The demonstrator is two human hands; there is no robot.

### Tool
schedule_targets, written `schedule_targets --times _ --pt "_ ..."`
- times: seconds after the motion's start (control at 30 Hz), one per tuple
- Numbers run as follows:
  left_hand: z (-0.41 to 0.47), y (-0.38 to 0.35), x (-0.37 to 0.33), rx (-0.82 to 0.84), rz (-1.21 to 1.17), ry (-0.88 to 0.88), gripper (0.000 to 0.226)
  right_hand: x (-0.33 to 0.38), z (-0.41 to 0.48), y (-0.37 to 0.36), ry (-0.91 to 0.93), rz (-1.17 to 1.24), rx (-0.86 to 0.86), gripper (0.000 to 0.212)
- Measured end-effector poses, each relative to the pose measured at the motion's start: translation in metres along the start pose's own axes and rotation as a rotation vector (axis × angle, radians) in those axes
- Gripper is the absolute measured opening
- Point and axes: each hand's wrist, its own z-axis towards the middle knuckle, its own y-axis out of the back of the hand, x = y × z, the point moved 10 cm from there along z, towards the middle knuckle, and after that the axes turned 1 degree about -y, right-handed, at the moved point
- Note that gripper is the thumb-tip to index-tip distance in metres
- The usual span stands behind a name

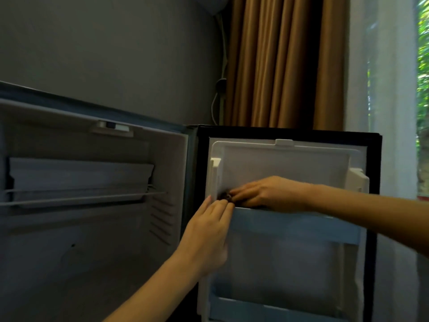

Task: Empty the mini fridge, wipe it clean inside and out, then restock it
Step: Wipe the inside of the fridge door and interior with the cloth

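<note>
The mini fridge stands open at the left, its grey inside bare except for a wire shelf. Its door swings out to the right, white liner facing me, with a pale blue upper door shelf. Both hands meet at the left end of that shelf. My right hand reaches in from the right, fingers curled on a small dark object. My left hand comes up from below, fingertips touching the same dark object. What the object is stays unclear.
A lower blue door shelf sits near the bottom of the door. Behind the door hang brown curtains and a white sheer by a window. A cable runs down the grey wall.
</note>
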Motion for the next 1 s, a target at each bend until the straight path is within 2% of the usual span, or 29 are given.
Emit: schedule_targets --times 0.07,0.1,0.17,0.23,0.3,0.37,0.4,0.5,0.53,0.57,0.63,0.73,0.87,0.97,1.0 --pt "0.007 0.004 0.001 -0.026 -0.055 0.043 0.058 -0.004 -0.017 0.000 0.115 -0.084 0.149 0.038" --pt "0.009 0.003 -0.001 -0.026 -0.067 0.055 0.053 -0.013 -0.022 0.008 0.132 -0.172 0.137 0.045" --pt "0.014 0.001 -0.004 -0.011 -0.075 0.073 0.044 -0.040 -0.026 0.040 0.026 -0.275 -0.068 0.067" --pt "0.019 0.002 -0.002 0.007 -0.094 0.115 0.035 -0.060 -0.035 0.057 -0.164 -0.244 -0.261 0.078" --pt "0.024 0.002 -0.001 -0.007 -0.082 0.137 0.032 -0.046 -0.037 0.039 -0.087 -0.240 -0.245 0.073" --pt "0.031 0.005 -0.005 -0.018 -0.074 0.121 0.035 -0.027 -0.043 0.016 0.121 -0.270 -0.051 0.066" --pt "0.033 0.004 -0.006 -0.002 -0.067 0.123 0.034 -0.030 -0.046 0.020 0.153 -0.297 -0.027 0.065" --pt "0.032 -0.002 -0.003 0.047 -0.011 0.142 0.026 -0.062 -0.055 0.057 -0.060 -0.243 -0.233 0.071" --pt "0.032 -0.001 -0.004 0.030 0.001 0.152 0.025 -0.059 -0.057 0.053 -0.055 -0.249 -0.234 0.071" --pt "0.032 0.002 -0.004 0.011 -0.006 0.157 0.026 -0.050 -0.061 0.039 0.029 -0.261 -0.189 0.067" --pt "0.032 0.010 -0.003 -0.049 -0.040 0.152 0.036 -0.037 -0.075 0.018 0.142 -0.282 -0.045 0.060" --pt "0.033 0.012 -0.006 -0.063 -0.022 0.109 0.043 -0.057 -0.091 0.033 -0.049 -0.220 -0.109 0.075" --pt "0.033 0.013 -0.009 -0.087 0.012 0.112 0.043 -0.046 -0.109 0.023 0.063 -0.345 0.021 0.063" --pt "0.033 0.013 -0.009 -0.073 0.035 0.124 0.043 -0.064 -0.128 0.051 -0.184 -0.283 -0.131 0.069" --pt "0.033 0.012 -0.009 -0.059 0.041 0.134 0.043 -0.061 -0.133 0.045 -0.203 -0.313 -0.091 0.071"
